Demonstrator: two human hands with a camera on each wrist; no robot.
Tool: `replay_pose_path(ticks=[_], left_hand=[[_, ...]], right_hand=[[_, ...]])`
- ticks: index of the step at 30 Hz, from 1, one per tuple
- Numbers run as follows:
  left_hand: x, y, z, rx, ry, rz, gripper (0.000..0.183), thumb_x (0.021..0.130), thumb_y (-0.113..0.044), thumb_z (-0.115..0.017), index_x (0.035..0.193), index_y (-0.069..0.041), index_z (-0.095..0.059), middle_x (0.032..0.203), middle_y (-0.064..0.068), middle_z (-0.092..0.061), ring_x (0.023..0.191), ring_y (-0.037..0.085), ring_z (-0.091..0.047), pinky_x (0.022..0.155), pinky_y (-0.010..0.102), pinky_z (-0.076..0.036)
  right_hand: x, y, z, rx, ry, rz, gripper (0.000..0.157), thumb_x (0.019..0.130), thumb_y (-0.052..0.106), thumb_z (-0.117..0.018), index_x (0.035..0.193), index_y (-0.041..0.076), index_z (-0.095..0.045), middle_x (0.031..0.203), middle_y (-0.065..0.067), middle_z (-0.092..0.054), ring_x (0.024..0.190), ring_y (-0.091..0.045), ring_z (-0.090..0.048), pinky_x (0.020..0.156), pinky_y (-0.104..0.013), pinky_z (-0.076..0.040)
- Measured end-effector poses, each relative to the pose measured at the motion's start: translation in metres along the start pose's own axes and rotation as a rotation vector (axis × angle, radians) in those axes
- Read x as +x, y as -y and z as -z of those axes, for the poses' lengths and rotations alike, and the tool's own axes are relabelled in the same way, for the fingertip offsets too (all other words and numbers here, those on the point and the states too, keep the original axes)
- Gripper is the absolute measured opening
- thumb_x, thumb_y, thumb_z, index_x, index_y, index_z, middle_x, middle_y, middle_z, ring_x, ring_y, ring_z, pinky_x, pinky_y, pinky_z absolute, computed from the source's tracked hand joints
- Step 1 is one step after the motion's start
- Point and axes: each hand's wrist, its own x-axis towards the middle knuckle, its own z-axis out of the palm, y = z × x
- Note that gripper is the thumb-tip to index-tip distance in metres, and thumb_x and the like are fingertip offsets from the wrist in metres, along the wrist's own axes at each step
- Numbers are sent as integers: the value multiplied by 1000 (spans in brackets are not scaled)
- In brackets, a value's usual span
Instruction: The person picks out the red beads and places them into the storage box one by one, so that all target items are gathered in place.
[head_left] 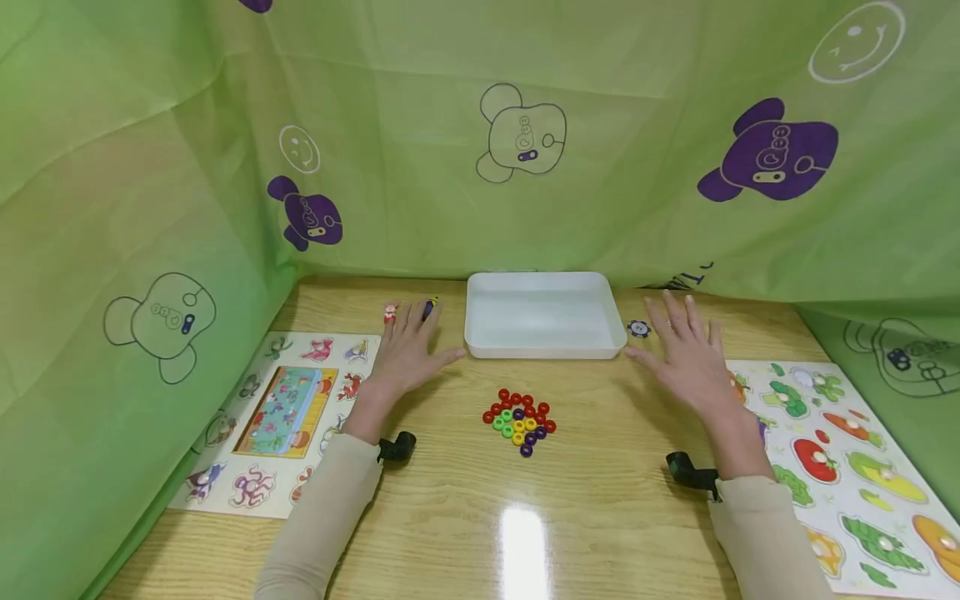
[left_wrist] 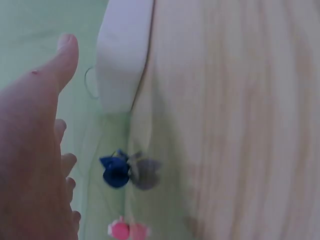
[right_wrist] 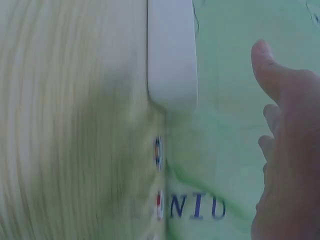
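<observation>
My left hand (head_left: 406, 351) hovers flat with fingers spread, left of a white rectangular tray (head_left: 543, 351). On the tray's other side my right hand (head_left: 685, 358) is held the same way, fingers straight and holding nothing. Between my forearms lies a cluster of small rings (head_left: 519, 422) in red, green, yellow and purple. Beyond the left fingertips stand a dark blue figurine (left_wrist: 116, 172) and a pink-and-red figurine (head_left: 390, 312). A round gear-edged token (head_left: 639, 328) lies beside the right thumb, and a second flat piece (right_wrist: 160, 205) shows in the right wrist view.
A sea-animal puzzle board (head_left: 251, 497) lies at the left, partly under the left forearm. At the right is a vegetable puzzle board (head_left: 840, 500), partly behind the right forearm. Green printed cloth (head_left: 405, 192) hangs at the back and both sides of the wooden table (head_left: 450, 533).
</observation>
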Motion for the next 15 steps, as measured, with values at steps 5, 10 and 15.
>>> replay_pose_path(ticks=[5,10,15], left_hand=[[3,-13,-7,-16,27,-22,89,80,-77,-36,149,-32,-1,158,3,-2,146,29,1,115,57,-9],[7,-27,-14,-61,59,-6,90,79,-80,-31,149,-32,1,158,6,-2,146,29,-4,115,57,-9],[12,-38,-20,-124,58,9,93,79,-80,-29,150,-26,-4,158,9,-6,145,33,-9,115,57,-10]], right_hand=[[6,24,-7,-8,29,89,78,86,60,-49,149,31,-14,158,2,1,145,-22,14,111,-64,6],[7,50,-17,0,63,188,76,84,58,-55,147,33,-20,158,0,-9,146,-25,3,113,-61,0],[1,78,-22,62,129,297,74,81,49,-64,145,30,-30,156,-3,-21,145,-31,-11,113,-60,-7]])
